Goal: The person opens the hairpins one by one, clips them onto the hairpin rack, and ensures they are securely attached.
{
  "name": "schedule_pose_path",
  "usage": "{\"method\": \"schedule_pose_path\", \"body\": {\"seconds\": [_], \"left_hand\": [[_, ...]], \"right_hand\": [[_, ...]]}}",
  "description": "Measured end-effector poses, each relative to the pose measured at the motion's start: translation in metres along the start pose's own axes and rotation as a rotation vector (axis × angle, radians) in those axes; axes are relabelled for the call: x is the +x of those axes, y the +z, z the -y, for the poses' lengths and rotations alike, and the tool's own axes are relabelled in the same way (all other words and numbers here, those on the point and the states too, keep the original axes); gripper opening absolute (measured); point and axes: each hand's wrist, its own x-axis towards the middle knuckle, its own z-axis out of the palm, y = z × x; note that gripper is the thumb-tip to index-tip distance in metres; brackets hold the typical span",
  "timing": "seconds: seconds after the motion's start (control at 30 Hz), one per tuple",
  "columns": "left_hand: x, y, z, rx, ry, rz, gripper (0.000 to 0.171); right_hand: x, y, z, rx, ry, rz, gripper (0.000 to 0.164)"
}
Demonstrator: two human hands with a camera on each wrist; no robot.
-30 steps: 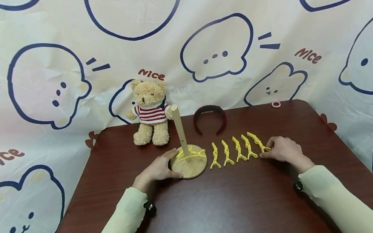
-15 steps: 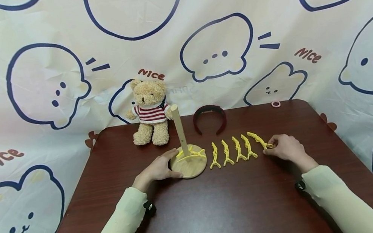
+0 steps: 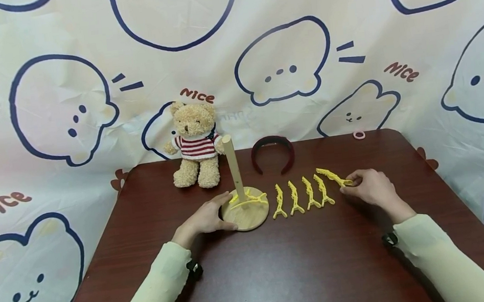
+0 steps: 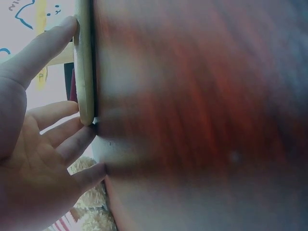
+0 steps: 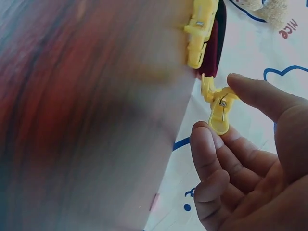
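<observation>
In the head view, my left hand [image 3: 204, 217] holds the left rim of a round wooden base [image 3: 247, 221] with an upright post [image 3: 234, 169]. The left wrist view shows my thumb and fingers at the edge of that wooden disc [image 4: 85, 72]. Yellow hair clips [image 3: 249, 199] lie around the post's foot. My right hand [image 3: 372, 189] pinches the forked end of another yellow hair clip [image 3: 332, 176]; its small spring shows on the clip [image 5: 221, 106] in the right wrist view. Several matching clips [image 3: 294, 198] lie in a row between the hands.
A teddy bear [image 3: 197, 143] in a striped shirt sits at the back left, behind the post. Beside it lies a dark red headband [image 3: 271, 141]. A small pink ring [image 3: 358, 135] is at the back edge of the brown table [image 3: 255, 272], before a printed cloth.
My right hand has shifted slightly up and right, turning its clip so that the far tip points more to the left. My left hand and the stand have stayed still.
</observation>
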Motion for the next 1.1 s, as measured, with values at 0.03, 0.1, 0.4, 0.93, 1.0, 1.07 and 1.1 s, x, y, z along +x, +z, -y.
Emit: {"method": "schedule_pose_path", "body": {"seconds": [0.03,0.1,0.4,0.93,1.0,1.07,1.1], "left_hand": [[0.000,0.000,0.000,0.000,0.001,0.000,0.097],[0.000,0.000,0.000,0.001,0.001,-0.001,0.097],[0.000,0.001,-0.001,0.000,-0.011,-0.007,0.097],[0.000,0.002,-0.001,-0.026,-0.043,0.017,0.097],[0.000,0.001,-0.001,-0.024,-0.041,0.015,0.097],[0.000,0.001,-0.001,-0.024,-0.040,0.014,0.097],[0.000,0.001,-0.001,-0.025,-0.039,0.015,0.097]], "right_hand": [[0.000,0.000,0.002,0.005,-0.008,-0.004,0.046],[-0.001,-0.001,0.005,0.017,-0.024,-0.009,0.046],[-0.005,-0.003,0.024,0.081,-0.094,-0.028,0.044],[-0.006,0.017,0.058,0.210,-0.232,0.018,0.035],[-0.006,0.018,0.063,0.221,-0.248,0.023,0.033],[-0.007,0.019,0.069,0.218,-0.274,0.024,0.033],[-0.008,0.019,0.071,0.215,-0.290,0.024,0.034]]}}
